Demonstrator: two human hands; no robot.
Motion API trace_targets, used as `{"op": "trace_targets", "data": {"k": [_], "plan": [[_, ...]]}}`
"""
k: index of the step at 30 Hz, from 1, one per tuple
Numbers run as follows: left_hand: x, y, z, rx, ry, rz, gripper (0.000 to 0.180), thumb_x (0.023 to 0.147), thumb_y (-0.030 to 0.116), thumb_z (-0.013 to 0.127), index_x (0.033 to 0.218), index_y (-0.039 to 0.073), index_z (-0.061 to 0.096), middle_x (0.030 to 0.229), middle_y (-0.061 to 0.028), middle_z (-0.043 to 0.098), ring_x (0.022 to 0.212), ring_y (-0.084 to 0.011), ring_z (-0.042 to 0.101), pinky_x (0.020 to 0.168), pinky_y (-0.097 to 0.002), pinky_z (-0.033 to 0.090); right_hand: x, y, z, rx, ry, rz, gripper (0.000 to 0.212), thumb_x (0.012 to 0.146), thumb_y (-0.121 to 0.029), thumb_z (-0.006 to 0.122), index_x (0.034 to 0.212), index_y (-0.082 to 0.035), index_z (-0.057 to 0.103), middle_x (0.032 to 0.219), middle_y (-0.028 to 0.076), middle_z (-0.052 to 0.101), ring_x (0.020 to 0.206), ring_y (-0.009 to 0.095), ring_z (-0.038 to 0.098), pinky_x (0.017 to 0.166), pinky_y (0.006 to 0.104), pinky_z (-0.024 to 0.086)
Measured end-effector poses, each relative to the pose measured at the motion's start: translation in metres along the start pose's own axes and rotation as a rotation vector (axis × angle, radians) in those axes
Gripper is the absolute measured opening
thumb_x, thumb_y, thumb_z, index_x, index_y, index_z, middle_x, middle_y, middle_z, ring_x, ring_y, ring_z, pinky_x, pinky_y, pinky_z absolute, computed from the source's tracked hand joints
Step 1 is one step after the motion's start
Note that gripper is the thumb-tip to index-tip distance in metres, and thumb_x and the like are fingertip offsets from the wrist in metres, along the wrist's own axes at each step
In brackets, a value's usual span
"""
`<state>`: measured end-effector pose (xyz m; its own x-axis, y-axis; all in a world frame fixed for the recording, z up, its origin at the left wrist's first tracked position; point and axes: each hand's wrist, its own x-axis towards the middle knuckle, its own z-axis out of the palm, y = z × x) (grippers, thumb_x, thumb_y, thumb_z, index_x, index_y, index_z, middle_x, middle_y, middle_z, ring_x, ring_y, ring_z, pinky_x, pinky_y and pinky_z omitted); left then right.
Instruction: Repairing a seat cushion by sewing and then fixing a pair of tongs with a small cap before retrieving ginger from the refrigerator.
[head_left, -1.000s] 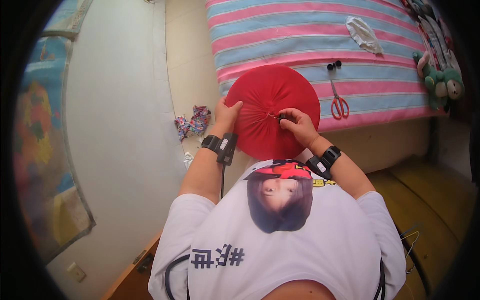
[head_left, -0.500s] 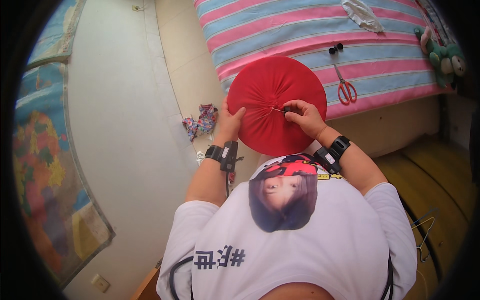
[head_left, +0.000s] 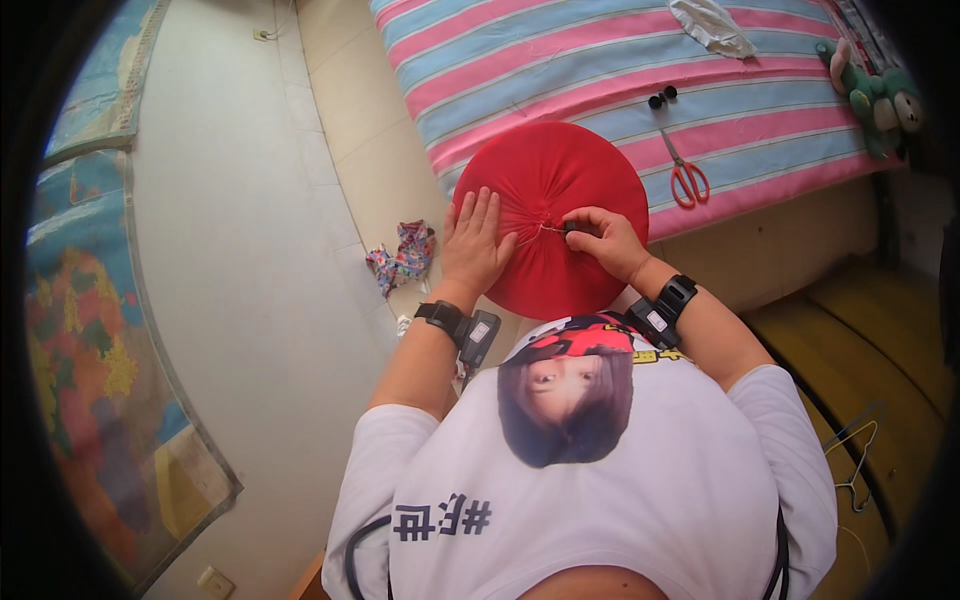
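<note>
A round red fabric-covered piece, like a cushion [head_left: 560,165], lies in front of me, its cloth gathered in pleats toward a knot at the middle. My left hand [head_left: 475,245] rests flat on its left side with the fingers stretched out. At the right of the gathered middle, my right hand [head_left: 608,243] pinches a small black object [head_left: 572,228], whose exact kind is partly hidden by the fingers. A thin pale string [head_left: 545,229] runs from that pinch to the pleats.
Beyond the cushion is a bed with a pink-and-blue striped sheet [head_left: 560,65]. On it lie red-handled scissors [head_left: 688,180], small black pieces [head_left: 662,97], a white cloth [head_left: 712,27] and a green plush toy [head_left: 880,110]. Floral fabric [head_left: 405,258] lies at the left; hangers [head_left: 855,465] at the right.
My left hand has shifted from holding the cushion's left edge to lying flat on its top. The right hand keeps its pinch beside the gathered middle.
</note>
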<state>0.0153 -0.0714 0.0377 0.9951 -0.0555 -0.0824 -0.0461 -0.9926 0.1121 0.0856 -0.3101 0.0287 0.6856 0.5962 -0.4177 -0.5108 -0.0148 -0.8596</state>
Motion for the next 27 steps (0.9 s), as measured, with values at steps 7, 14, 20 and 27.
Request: {"op": "trace_targets", "data": {"k": [7,14,20,27], "plan": [[0.011,0.007,-0.007,0.004,0.036,-0.014,0.068,0.085,0.048,0.050,0.137,0.006,0.037,0.138,-0.0113,0.039,0.128,-0.0304,0.035,0.109,-0.0432,0.019,0.002,0.003,-0.001,0.046,-0.007,0.025,0.029,0.081,-0.007,0.065,0.109,0.000,0.059,0.094,0.004,0.064,0.085,0.009,0.060,0.075,0.0234,0.049],[0.004,-0.014,-0.012,-0.003,0.042,0.165,0.063,0.083,0.047,0.056,0.134,0.011,0.044,0.138,-0.0086,0.041,0.126,-0.0287,0.037,0.106,-0.0411,0.027,-0.001,0.001,-0.003,0.089,-0.015,0.043,0.030,0.082,-0.007,0.065,0.110,0.001,0.058,0.094,0.005,0.064,0.083,0.010,0.061,0.073,0.0234,0.050],[0.008,-0.002,-0.017,0.038,-0.003,0.084,0.063,0.083,0.049,0.055,0.134,0.014,0.044,0.138,-0.0073,0.041,0.126,-0.0267,0.036,0.106,-0.0427,0.025,0.000,0.001,-0.003,0.085,-0.013,0.024,0.030,0.082,-0.007,0.065,0.110,0.002,0.057,0.093,0.005,0.064,0.083,0.010,0.061,0.073,0.0237,0.050],[0.000,-0.006,-0.013,0.055,-0.014,0.121,0.066,0.083,0.052,0.052,0.135,0.012,0.043,0.141,-0.0070,0.038,0.129,-0.0270,0.033,0.107,-0.0434,0.023,0.000,0.001,-0.004,0.108,-0.005,0.033,0.030,0.082,-0.008,0.065,0.110,0.001,0.058,0.092,0.005,0.064,0.081,0.010,0.061,0.073,0.0237,0.050]]}}
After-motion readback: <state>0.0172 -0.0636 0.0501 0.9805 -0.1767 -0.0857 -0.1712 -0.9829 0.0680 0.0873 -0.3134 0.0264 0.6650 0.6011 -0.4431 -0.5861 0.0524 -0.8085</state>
